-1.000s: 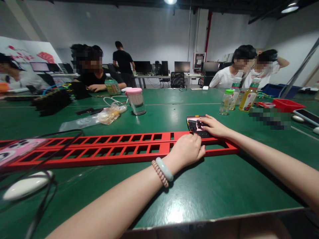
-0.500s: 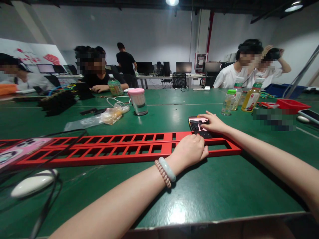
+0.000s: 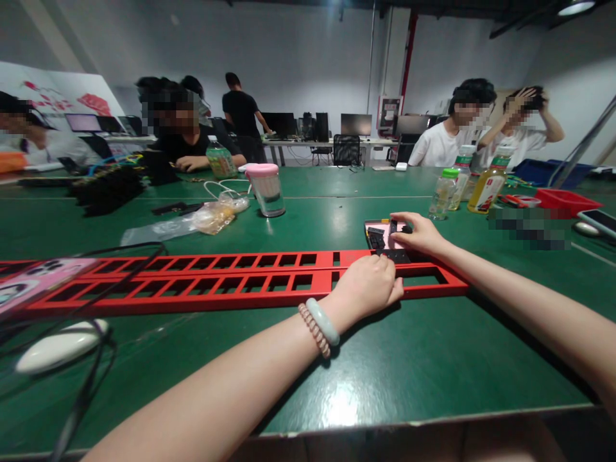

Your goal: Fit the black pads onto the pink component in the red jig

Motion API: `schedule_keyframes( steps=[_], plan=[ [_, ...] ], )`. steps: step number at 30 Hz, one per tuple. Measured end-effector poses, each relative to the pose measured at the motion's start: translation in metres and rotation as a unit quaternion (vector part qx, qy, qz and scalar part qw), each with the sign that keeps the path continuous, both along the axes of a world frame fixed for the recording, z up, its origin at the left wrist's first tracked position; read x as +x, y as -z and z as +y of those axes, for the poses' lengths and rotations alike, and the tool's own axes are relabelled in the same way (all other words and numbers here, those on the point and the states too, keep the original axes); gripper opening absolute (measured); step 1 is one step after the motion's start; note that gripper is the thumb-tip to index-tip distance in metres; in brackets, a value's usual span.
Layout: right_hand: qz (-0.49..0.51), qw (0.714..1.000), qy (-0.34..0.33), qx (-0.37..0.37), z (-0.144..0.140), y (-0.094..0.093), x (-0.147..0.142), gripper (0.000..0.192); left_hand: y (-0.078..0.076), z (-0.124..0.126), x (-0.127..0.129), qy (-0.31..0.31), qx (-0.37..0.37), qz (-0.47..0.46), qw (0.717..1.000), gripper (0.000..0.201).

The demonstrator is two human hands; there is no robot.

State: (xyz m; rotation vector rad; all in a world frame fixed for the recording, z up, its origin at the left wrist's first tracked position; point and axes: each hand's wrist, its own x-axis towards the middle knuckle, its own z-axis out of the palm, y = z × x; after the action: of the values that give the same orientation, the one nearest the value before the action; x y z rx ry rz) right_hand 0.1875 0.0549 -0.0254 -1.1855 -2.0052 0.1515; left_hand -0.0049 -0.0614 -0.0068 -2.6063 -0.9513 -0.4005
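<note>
My right hand [image 3: 422, 236] pinches a small black plastic piece [image 3: 393, 227] between thumb and fingers. It is just above a shallow tray [image 3: 384, 224] with a pinkish bottom, where more black pieces [image 3: 375, 239] lie. My left hand [image 3: 368, 282] rests curled on the right part of a long red slotted frame [image 3: 279, 292]. Its fingertips are beside a dark block [image 3: 395, 256] at the frame's far edge; what they grip, if anything, is hidden. A pale bangle and a beaded bracelet circle my left wrist.
Black cables [image 3: 89, 385] and a pink panel [image 3: 45, 282] cross the frame's left end, near a white mouse-like object [image 3: 62, 346]. Beyond are a plastic bag [image 3: 206, 221], a pink-lidded cup [image 3: 267, 189], bottles [image 3: 491, 179] and a red bin [image 3: 568, 202]. Several people are across the table.
My right hand has lifted slightly from the tray, and a black piece now stands upright in its pinch. My left hand stays on the red frame. The view has tilted a little.
</note>
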Motion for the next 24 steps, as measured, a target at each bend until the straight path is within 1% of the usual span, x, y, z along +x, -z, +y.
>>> schedule_keyframes(
  steps=[2,4,7,10,12,15,19,24],
  plan=[
    [0.047,0.999,-0.002,0.009,-0.006,0.001,0.003,0.050,0.000,0.000,-0.001,0.000,-0.005,-0.002,1.000,0.032],
    [0.098,0.995,-0.031,-0.011,-0.016,0.002,0.007,0.053,-0.001,0.000,-0.002,0.002,-0.010,-0.006,1.000,0.032],
    [0.163,0.980,-0.088,-0.071,-0.034,0.004,0.015,0.056,-0.001,0.000,-0.005,0.008,-0.019,-0.015,1.000,0.031],
    [0.210,0.959,-0.130,-0.141,-0.050,0.004,0.024,0.057,-0.002,0.000,-0.007,0.012,-0.028,-0.023,0.999,0.029],
    [0.222,0.947,-0.146,-0.178,-0.058,0.002,0.028,0.058,-0.002,0.000,-0.007,0.013,-0.031,-0.026,0.999,0.028],
    [0.218,0.942,-0.160,-0.200,-0.063,-0.002,0.030,0.060,-0.002,-0.001,-0.008,0.016,-0.032,-0.028,0.999,0.027],
    [0.207,0.940,-0.175,-0.207,-0.062,-0.004,0.028,0.059,-0.004,-0.002,-0.008,0.012,-0.026,-0.023,0.999,0.028],
    [0.190,0.952,-0.150,-0.187,-0.061,-0.002,0.029,0.057,-0.006,-0.002,-0.009,0.015,-0.023,-0.018,0.999,0.029]
  ],
)
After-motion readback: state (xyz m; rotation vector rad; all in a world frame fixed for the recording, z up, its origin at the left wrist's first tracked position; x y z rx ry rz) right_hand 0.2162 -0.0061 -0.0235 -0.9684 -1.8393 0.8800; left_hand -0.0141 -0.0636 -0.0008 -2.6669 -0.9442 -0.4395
